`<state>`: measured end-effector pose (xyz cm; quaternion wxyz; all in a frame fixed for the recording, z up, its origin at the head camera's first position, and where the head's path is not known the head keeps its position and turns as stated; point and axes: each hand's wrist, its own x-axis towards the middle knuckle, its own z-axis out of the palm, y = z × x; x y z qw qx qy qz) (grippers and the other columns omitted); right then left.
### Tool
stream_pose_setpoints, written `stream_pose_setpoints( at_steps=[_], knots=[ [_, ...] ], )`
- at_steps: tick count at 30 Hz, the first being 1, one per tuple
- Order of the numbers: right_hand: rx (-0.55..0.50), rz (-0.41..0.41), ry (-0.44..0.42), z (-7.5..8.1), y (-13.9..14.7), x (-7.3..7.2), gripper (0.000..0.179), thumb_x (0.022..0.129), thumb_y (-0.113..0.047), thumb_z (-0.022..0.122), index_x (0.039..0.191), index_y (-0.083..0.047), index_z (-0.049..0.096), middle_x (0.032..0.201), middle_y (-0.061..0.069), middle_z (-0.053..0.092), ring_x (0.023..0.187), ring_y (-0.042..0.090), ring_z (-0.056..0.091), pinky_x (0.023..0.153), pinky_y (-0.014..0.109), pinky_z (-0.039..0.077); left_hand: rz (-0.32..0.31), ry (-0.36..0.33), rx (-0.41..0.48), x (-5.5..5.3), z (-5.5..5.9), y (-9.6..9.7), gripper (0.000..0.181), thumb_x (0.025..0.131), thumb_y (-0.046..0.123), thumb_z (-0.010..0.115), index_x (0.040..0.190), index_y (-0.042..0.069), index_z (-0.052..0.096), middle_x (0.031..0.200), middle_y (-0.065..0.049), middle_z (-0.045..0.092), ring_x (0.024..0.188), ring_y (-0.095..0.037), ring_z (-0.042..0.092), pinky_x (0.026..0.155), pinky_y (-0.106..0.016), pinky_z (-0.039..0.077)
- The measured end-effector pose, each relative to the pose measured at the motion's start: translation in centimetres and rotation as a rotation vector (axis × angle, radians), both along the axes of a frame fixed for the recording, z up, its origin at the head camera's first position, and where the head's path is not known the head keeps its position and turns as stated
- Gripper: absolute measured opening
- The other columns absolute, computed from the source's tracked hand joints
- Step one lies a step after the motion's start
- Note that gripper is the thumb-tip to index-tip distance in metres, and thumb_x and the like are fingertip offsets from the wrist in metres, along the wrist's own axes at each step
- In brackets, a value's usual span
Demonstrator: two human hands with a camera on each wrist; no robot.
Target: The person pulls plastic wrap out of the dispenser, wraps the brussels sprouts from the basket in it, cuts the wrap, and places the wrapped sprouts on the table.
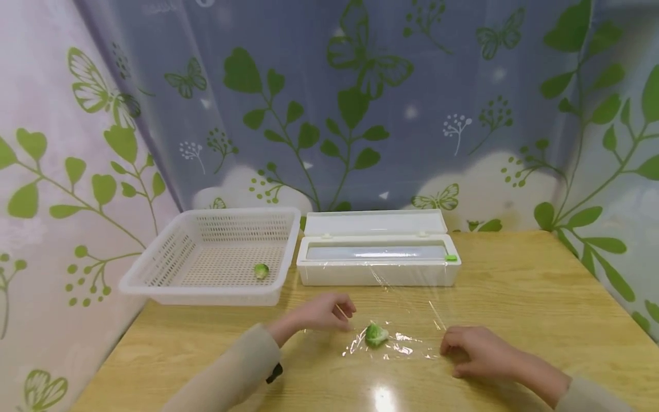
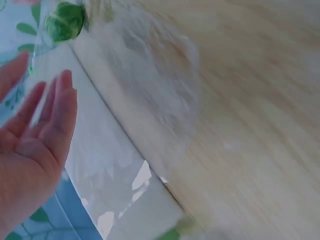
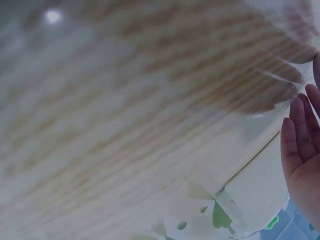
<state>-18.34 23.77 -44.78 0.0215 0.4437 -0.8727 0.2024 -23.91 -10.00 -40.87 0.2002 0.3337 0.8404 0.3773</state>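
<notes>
A small green sprout (image 1: pixel 376 335) lies on a sheet of clear cling film (image 1: pixel 412 312) drawn out over the wooden table from a white dispenser box (image 1: pixel 378 273) with its lid up. My left hand (image 1: pixel 329 312) hovers at the film's left edge, fingers relaxed and holding nothing; in the left wrist view the fingers (image 2: pixel 55 115) are straight. My right hand (image 1: pixel 468 349) rests on the table at the film's right edge, with its fingers (image 3: pixel 300 130) by the film's corner. A green sprout (image 2: pixel 65 21) shows in the left wrist view; which one it is I cannot tell.
A white perforated basket (image 1: pixel 206 289) stands at the back left with a second sprout (image 1: pixel 261 270) inside. A leaf-patterned curtain closes in the back and both sides. Bare table (image 1: pixel 540 297) stretches to the right of the box.
</notes>
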Motion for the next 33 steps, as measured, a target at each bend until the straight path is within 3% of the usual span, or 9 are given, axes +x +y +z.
stream_pose_setpoints(
  at_steps=[6,11,17,26,33],
  knots=[
    [-0.015,0.015,0.03,0.4,0.0,0.0,0.025,0.062,-0.018,0.076,0.082,-0.018,0.06,0.084,-0.014,0.053,0.075,0.001,0.05,0.063,0.026,0.045,-0.068,-0.016,0.044,0.6,0.1,-2.3,0.028,0.08,0.006,0.064,0.105,-0.005,0.055,0.101,-0.016,0.058,0.089,-0.02,0.059,0.075,-0.024,0.046],
    [-0.028,0.032,0.018,0.7,0.1,0.1,0.023,0.064,-0.013,0.076,0.079,-0.018,0.06,0.081,-0.013,0.054,0.072,0.001,0.05,0.06,0.025,0.045,-0.076,-0.009,0.004,1.2,-0.1,-3.6,0.028,0.079,0.008,0.065,0.103,-0.003,0.056,0.1,-0.013,0.059,0.087,-0.017,0.059,0.074,-0.023,0.046],
    [-0.032,0.045,0.083,0.5,0.3,0.2,0.021,0.064,-0.005,0.074,0.076,-0.017,0.061,0.08,-0.012,0.056,0.071,0.002,0.052,0.057,0.022,0.045,-0.092,-0.012,-0.073,1.7,-0.6,-5.0,0.026,0.077,0.009,0.068,0.099,0.0,0.058,0.095,-0.009,0.06,0.084,-0.016,0.06,0.074,-0.021,0.046],
    [-0.007,0.049,0.162,0.3,0.2,0.2,0.011,0.068,-0.008,0.072,0.074,-0.014,0.066,0.082,-0.007,0.06,0.074,0.007,0.057,0.061,0.022,0.048,-0.087,-0.052,-0.12,2.2,-1.4,-5.7,0.029,0.074,0.01,0.071,0.099,0.003,0.059,0.097,-0.004,0.06,0.087,-0.015,0.057,0.078,-0.023,0.045],
    [-0.006,0.045,0.194,0.3,-0.2,0.4,0.023,0.067,-0.003,0.071,0.067,-0.019,0.056,0.08,-0.01,0.056,0.069,0.0,0.052,0.055,0.017,0.044,-0.106,-0.019,-0.128,2.3,-1.9,-5.7,0.03,0.072,0.01,0.072,0.098,0.005,0.059,0.096,-0.001,0.059,0.086,-0.01,0.054,0.076,-0.021,0.043]
  ],
)
